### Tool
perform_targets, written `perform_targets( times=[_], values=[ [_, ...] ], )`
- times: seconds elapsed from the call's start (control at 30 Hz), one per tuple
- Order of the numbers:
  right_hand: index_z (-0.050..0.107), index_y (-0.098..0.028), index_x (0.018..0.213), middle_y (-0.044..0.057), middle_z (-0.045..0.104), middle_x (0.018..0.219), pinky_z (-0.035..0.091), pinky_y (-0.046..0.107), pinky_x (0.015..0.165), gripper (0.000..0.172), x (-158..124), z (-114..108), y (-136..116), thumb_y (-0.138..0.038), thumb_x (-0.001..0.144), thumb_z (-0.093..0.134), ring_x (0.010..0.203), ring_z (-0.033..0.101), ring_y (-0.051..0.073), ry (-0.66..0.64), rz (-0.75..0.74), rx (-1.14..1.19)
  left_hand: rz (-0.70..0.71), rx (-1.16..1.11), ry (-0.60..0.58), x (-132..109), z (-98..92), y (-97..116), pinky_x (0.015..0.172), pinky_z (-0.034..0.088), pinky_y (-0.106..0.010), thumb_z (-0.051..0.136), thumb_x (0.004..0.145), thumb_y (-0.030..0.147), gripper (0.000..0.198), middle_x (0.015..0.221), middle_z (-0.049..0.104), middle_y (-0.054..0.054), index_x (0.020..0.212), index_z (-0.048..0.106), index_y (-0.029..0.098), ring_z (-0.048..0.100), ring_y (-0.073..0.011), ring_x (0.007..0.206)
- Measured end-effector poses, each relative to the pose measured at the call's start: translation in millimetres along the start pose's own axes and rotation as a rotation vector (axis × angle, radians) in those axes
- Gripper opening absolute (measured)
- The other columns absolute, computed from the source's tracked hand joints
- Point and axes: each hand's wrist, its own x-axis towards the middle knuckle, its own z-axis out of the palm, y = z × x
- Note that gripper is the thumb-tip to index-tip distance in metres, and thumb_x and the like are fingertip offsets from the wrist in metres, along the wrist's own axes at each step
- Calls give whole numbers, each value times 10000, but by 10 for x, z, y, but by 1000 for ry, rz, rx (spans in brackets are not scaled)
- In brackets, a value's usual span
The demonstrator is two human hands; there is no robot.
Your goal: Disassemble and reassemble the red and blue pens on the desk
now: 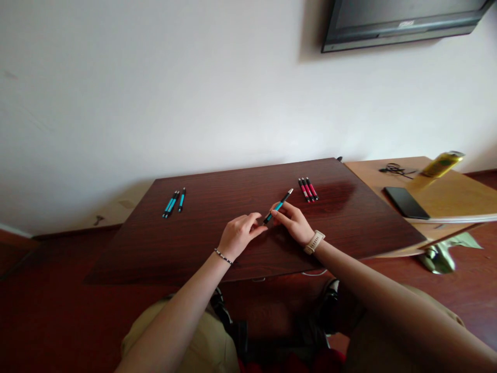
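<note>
A blue-and-black pen (278, 205) with a silver tip slants above the table, its tip toward the upper right. My right hand (292, 223) grips it between thumb and fingers; a light watch is on that wrist. Beside the pen's lower end is my left hand (241, 233), thumb and index finger curved with a gap between them. Whether they touch the pen I cannot tell for sure. Several red-and-black pens (308, 190) lie side by side at the table's back right. Toward the left, a few blue-and-black pens (171, 203) lie on the tabletop, one slightly apart.
The dark wooden table (233, 189) stands against a white wall. A lighter cabinet (462, 194) adjoins its right side, carrying a black phone (406, 202), a coiled black cable (395, 169) and a yellow can (442, 164). Above hangs a television (404, 26).
</note>
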Motion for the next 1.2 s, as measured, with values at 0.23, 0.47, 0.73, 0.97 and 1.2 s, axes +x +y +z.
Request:
perform_targets(
  times=[0.23, 0.47, 0.73, 0.97, 1.2],
  values=[
    [664, -233, 1031, 24, 674, 866, 523, 322, 682, 360, 10, -9, 37, -584, 951, 674, 728, 628, 199, 56, -12, -54, -16, -5, -67, 18, 61, 2, 821, 554, -326, 598, 1044, 269, 124, 966, 768, -60, 1015, 711, 228, 731, -217, 883],
    [661, -238, 1044, 25, 683, 870, 535, 324, 670, 364, 10, -3, 46, -588, 947, 680, 717, 644, 202, 66, -5, -48, -83, -51, -57, 41, 21, 85, 796, 543, -325, 609, 1027, 293, 127, 922, 756, -51, 993, 716, 234, 718, -214, 844],
    [709, -218, 1128, 51, 749, 923, 557, 338, 742, 405, 14, -14, 39, -576, 938, 700, 785, 690, 210, 65, 20, 5, -278, -404, -12, 88, -46, 11, 746, 528, -286, 574, 1043, 373, 221, 852, 764, -19, 959, 714, 223, 718, -183, 768],
    [773, -198, 1091, 52, 762, 874, 528, 329, 720, 430, 29, -45, 53, -579, 893, 750, 753, 662, 200, 95, 54, 23, -409, -691, 73, 93, -11, -96, 755, 581, -287, 599, 1019, 465, 299, 841, 752, -45, 982, 700, 186, 719, -177, 768],
    [780, -219, 1137, 73, 799, 1013, 526, 332, 738, 412, 38, -45, 69, -542, 883, 776, 776, 673, 202, 63, 63, 87, -407, -676, 78, 96, -13, -97, 743, 574, -283, 632, 1003, 448, 273, 837, 750, -43, 978, 711, 188, 709, -170, 755]
  ],
)
